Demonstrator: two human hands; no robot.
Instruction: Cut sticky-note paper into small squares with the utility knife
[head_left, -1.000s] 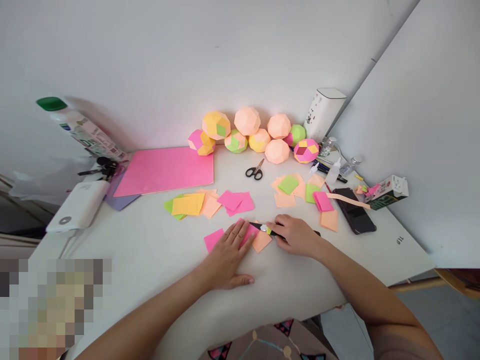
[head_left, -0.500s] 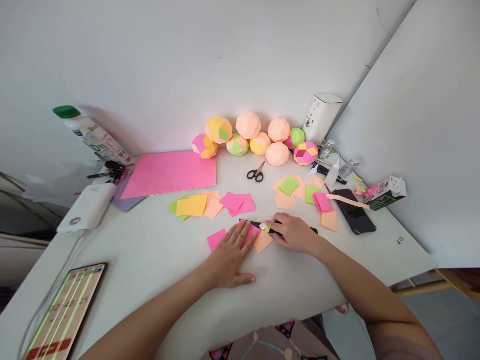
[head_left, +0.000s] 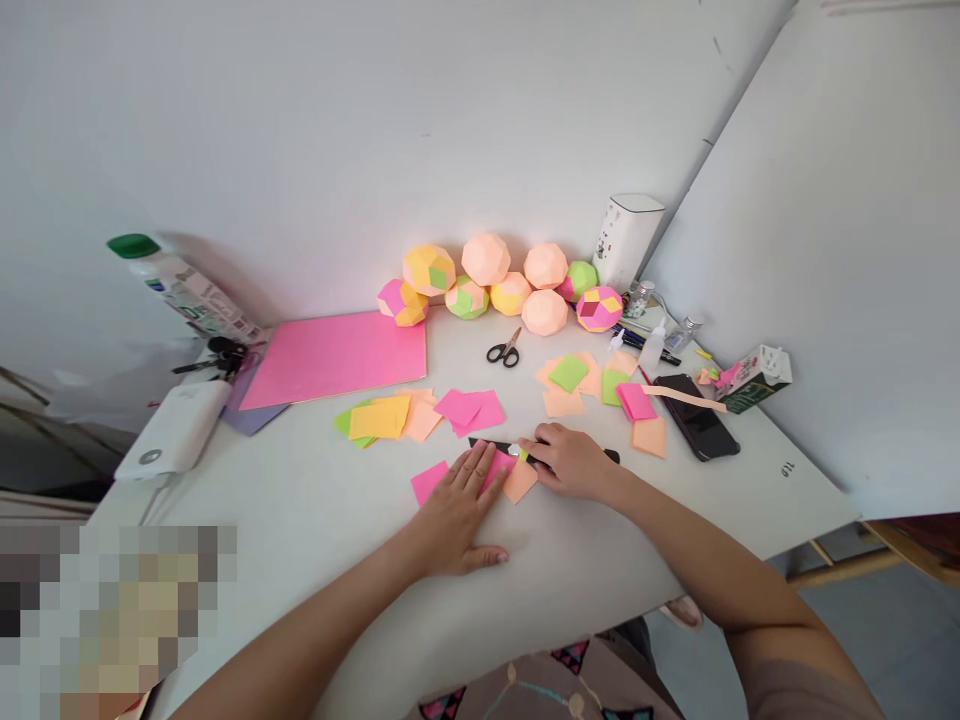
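My left hand (head_left: pixel 457 510) lies flat with fingers stretched out, pressing a pink paper slip (head_left: pixel 501 464) onto the table. Held in my right hand (head_left: pixel 566 460) is a black knife (head_left: pixel 489 444), its pointed blade lying along the far edge of that slip, close to my left fingertips. A peach slip (head_left: pixel 521 483) sits between the two hands. Another pink slip (head_left: pixel 429 484) shows at the left of my left hand. Just beyond are more pink slips (head_left: pixel 480 410) and a yellow stack (head_left: pixel 380 417).
Several faceted paper balls (head_left: pixel 486 260) stand along the wall. Scissors (head_left: pixel 504 349) rest in front of them. A pink sheet (head_left: pixel 345 355) lies back left, near a bottle (head_left: pixel 187 285). On the right are a phone (head_left: pixel 697 418), glue bottle (head_left: pixel 652 345) and small carton (head_left: pixel 761 378).
The view has shifted slightly, so most things sit a little further left. Both hands and the knife keep about the same places on the table.
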